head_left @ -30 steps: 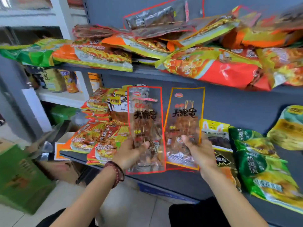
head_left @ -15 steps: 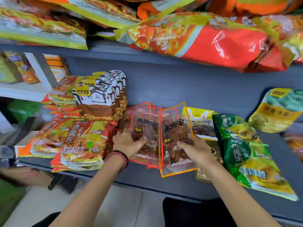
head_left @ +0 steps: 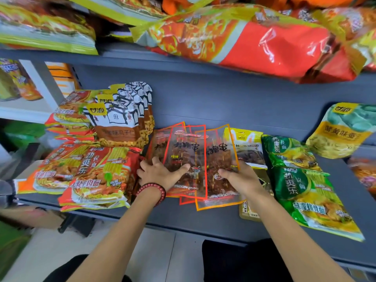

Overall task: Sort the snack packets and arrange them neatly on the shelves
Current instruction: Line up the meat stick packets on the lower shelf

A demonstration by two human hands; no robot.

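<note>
Skewer packets [head_left: 183,155] lie lengthwise front-to-back on shelf [head_left: 203,220], tops toward back.

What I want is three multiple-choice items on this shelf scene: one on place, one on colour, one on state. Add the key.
1. The skewer packets lie:
A. on the upper shelf
B. on the lower shelf, between the seed packets and the yellow packet
C. on the floor

2. The bracelet on the left wrist is:
A. blue
B. white
C. red

3. The left hand and right hand:
A. each grip a skewer packet
B. are both empty
C. rest in pockets

Key: B, seed packets sit left of them and the yellow packet right; C, red beads ring the wrist; A, each thumb lies atop a packet.
</note>
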